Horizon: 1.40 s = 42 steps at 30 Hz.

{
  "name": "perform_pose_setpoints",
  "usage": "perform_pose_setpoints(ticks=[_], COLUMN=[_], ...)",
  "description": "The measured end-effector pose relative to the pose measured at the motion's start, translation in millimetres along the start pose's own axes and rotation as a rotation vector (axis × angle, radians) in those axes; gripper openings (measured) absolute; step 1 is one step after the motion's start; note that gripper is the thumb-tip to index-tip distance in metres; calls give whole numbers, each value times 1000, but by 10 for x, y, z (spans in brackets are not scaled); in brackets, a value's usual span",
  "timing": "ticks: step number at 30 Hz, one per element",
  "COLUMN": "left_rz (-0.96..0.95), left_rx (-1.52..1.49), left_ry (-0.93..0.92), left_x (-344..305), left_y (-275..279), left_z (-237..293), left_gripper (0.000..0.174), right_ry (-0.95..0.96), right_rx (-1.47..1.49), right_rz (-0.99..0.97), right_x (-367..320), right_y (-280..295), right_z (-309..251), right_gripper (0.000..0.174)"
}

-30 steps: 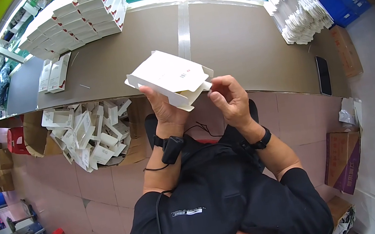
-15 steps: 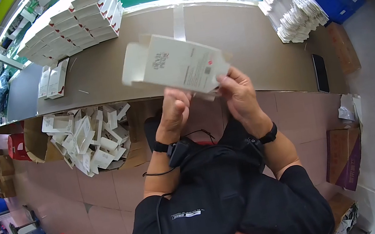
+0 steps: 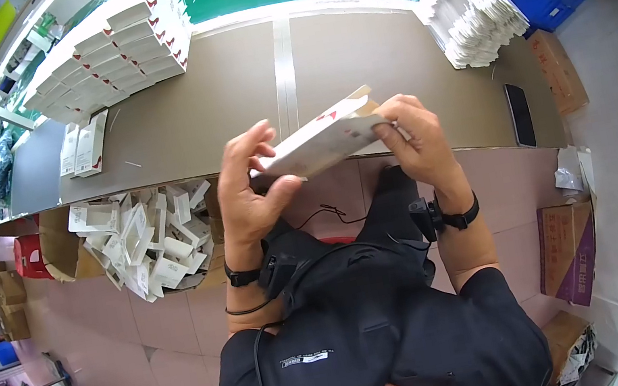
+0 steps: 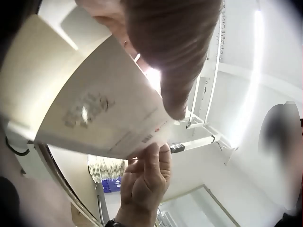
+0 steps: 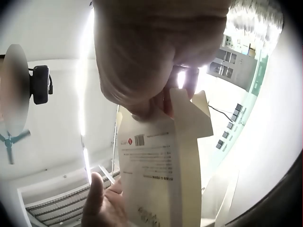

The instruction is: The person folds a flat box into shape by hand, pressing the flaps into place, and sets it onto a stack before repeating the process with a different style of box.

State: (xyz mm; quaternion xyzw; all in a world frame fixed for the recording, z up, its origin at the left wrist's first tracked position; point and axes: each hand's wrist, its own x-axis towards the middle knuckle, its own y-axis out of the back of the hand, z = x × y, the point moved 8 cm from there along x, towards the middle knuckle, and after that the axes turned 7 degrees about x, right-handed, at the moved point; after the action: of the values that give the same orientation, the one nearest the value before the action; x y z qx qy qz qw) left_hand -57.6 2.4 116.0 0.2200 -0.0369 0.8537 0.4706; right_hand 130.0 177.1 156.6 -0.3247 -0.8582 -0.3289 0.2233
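A white paper carton [image 3: 322, 146] with printed text and a small red mark is held tilted above the front edge of the workbench. My right hand [image 3: 423, 139] pinches its right end between thumb and fingers. Around the left end is my left hand [image 3: 246, 195], its thumb and fingers spread apart with the carton's end between them. In the left wrist view, flaps [image 4: 26, 75] stand out from one end of the carton. A side flap [image 5: 196, 120] sticks out beside the right hand in the right wrist view.
Stacked white boxes [image 3: 115, 62] stand at the back left of the workbench [image 3: 224, 76], with two boxes [image 3: 85, 147] nearer. Flattened cartons [image 3: 471, 14] are piled at the right, near a phone [image 3: 520, 115]. Below the bench, a cardboard bin [image 3: 68, 245] holds many loose white cartons [image 3: 145, 237].
The carton has turned over from its earlier pose and tipped nearly edge-on. The right hand now grips its right end. The left hand has moved left, its fingers opening around the other end.
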Motion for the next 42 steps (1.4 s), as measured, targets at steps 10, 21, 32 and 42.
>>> perform_pose_setpoints(ticks=[10, 21, 32, 42], left_rz=[-760, -504, -277, -155], left_rx=[-500, -705, -810, -861], left_ry=[331, 577, 480, 479], left_x=[-317, -490, -426, -625], left_y=[-849, -882, -440, -112], left_z=[-449, -607, -749, -1020], left_gripper=[112, 114, 108, 109], right_ry=[146, 65, -123, -649], right_rx=[137, 163, 334, 259], right_rz=[-254, -217, 131, -780], right_x=[-24, -25, -261, -1894], right_y=[-364, -383, -267, -1723], right_z=[-292, -200, 207, 1461], right_gripper=[12, 16, 28, 36])
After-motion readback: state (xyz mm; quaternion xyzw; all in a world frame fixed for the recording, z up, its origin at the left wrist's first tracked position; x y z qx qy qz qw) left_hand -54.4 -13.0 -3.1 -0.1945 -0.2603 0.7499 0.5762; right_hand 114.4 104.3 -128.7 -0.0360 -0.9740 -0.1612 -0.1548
